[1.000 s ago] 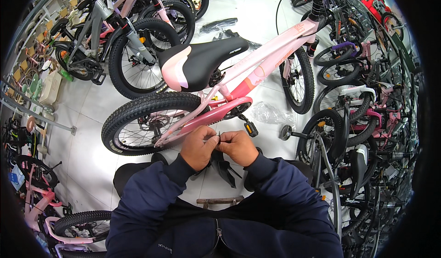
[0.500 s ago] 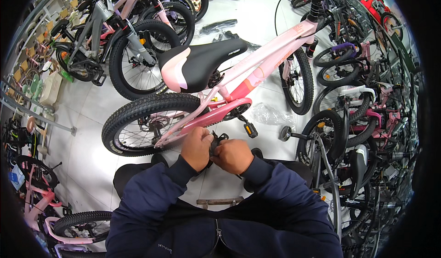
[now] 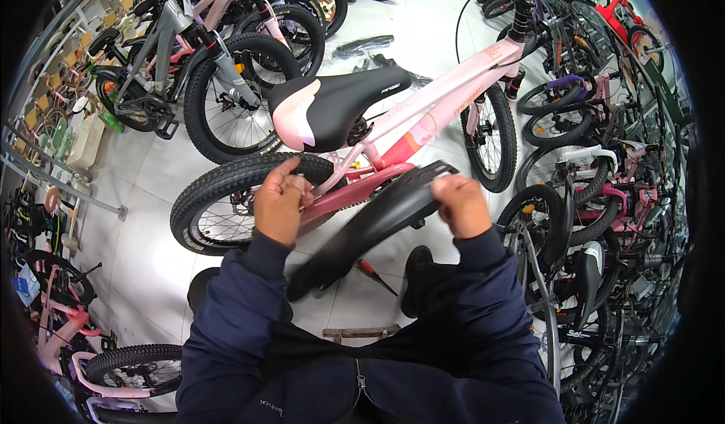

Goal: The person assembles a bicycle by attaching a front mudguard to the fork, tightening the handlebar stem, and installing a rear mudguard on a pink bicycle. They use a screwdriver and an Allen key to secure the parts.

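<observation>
A pale, glossy tiled floor (image 3: 151,273) runs under everything, and bicycles crowd it on all sides. The person sits low, dark blue sleeves coming up from the lower edge. The right hand (image 3: 462,206) has its fingers closed around the upper end of a long, curved black mudguard (image 3: 370,224), which slants from that hand down and leftward across the lap toward the floor. The left hand (image 3: 281,200) is raised just in front of the rear tyre (image 3: 226,178) of a pink bicycle (image 3: 445,95), fingers curled together as if pinching something small; what it pinches is too small to tell. That hand is apart from the mudguard.

The pink bicycle stands straight ahead with a black and pink saddle (image 3: 332,103), its front wheel (image 3: 491,137) to the right. On the floor between the knees lies a screwdriver with a red handle (image 3: 371,271), and nearer the body a short bar (image 3: 361,333). Behind, at upper left, a grey bicycle (image 3: 189,54) stands with others in a row. The right side is packed with small wheels and frames. At lower left another pink frame (image 3: 57,333) and a tyre (image 3: 132,360) lie by the wall, and shelving (image 3: 64,92) runs along the far left
</observation>
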`<state>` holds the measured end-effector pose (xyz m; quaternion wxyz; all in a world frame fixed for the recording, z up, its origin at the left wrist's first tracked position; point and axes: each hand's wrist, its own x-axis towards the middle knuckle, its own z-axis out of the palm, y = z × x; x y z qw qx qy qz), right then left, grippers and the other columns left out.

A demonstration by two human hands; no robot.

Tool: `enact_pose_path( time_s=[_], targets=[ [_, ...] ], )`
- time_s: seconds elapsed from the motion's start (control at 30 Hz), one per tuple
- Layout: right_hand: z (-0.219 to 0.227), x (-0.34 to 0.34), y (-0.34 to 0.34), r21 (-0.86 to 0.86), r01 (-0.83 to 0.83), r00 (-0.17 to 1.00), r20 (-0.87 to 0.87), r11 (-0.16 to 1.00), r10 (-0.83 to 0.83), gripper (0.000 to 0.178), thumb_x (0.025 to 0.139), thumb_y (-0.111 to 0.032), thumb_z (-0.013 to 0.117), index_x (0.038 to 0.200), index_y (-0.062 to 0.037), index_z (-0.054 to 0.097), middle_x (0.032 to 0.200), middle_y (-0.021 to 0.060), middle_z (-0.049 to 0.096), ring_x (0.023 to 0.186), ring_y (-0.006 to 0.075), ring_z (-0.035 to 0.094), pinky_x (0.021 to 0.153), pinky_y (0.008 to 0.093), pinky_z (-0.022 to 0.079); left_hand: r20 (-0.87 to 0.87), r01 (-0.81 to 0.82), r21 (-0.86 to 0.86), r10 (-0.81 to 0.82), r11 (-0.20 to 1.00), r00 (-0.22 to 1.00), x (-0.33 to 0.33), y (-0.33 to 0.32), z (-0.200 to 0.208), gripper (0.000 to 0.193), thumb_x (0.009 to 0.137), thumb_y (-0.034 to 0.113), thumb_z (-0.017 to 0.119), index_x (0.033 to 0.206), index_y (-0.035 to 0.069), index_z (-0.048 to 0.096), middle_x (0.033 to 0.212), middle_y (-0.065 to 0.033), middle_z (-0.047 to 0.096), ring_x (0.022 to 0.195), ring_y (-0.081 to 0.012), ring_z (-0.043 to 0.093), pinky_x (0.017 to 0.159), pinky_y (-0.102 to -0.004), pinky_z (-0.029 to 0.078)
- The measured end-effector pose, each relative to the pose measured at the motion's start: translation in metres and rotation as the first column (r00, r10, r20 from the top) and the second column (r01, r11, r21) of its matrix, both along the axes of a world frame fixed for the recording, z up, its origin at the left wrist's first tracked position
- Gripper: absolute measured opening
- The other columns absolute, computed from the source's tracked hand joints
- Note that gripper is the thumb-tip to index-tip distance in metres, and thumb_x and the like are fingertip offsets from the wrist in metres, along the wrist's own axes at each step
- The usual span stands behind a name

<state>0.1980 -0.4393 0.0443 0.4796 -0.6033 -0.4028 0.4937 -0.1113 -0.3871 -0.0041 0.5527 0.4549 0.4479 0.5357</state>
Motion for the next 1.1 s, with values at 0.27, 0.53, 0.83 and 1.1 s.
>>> enact_pose_path(
  time_s=[0.27, 0.53, 0.83, 1.1],
  targets=[
    [-0.016, 0.026, 0.008, -0.104, 0.068, 0.688, -0.715, 0.992, -0.122, 0.026, 0.102, -0.031, 0.059, 0.089, -0.0089, 0.058, 0.068, -0.0041, 0.044, 0.050, 0.0063, 0.032, 0.040, 0.0208, 0.026, -0.186, 0.253, -0.042, -0.257, 0.966, 0.948, -0.001, 0.010, -0.029, 0.018, 0.097, 0.012, 0.065, 0.109, -0.001, 0.068, 0.111, -0.0074, 0.067, 0.093, -0.0138, 0.065, 0.081, -0.0282, 0.053],
    [-0.039, -0.058, -0.012, -0.125, -0.256, 0.484, -0.875, 0.959, 0.015, 0.036, 0.102, -0.042, 0.057, 0.091, -0.0080, 0.057, 0.072, -0.0046, 0.039, 0.055, 0.0071, 0.032, 0.045, 0.0213, 0.024, -0.408, 0.474, 0.066, -0.410, 0.878, 0.816, 0.047, -0.026, -0.019, 0.011, 0.090, 0.006, 0.069, 0.099, 0.001, 0.070, 0.121, -0.0097, 0.065, 0.106, -0.0204, 0.065, 0.089, -0.0313, 0.051],
    [-0.034, -0.075, -0.016, -0.308, -0.179, 0.738, -0.670, 0.934, -0.079, 0.016, 0.088, -0.003, 0.053, 0.100, -0.0052, 0.062, 0.066, -0.0050, 0.044, 0.049, 0.0058, 0.034, 0.043, 0.0217, 0.027, -0.455, 0.400, 0.280, -0.247, 0.873, 0.856, 0.057, -0.029, -0.028, 0.010, 0.091, 0.001, 0.066, 0.100, 0.002, 0.070, 0.091, -0.0082, 0.066, 0.084, -0.0190, 0.064, 0.076, -0.0315, 0.051],
    [-0.003, -0.035, -0.006, 0.077, -0.229, 0.971, -0.054, 0.970, 0.233, 0.031, 0.093, -0.019, 0.073, 0.113, 0.0025, 0.063, 0.066, -0.0074, 0.044, 0.061, 0.0039, 0.040, 0.057, 0.0228, 0.032, -0.670, 0.416, 0.270, -0.141, 0.868, 0.728, 0.047, -0.025, -0.010, 0.012, 0.085, 0.010, 0.071, 0.095, 0.002, 0.072, 0.096, -0.0156, 0.067, 0.089, -0.0339, 0.065, 0.080, -0.0411, 0.051]
  ],
)
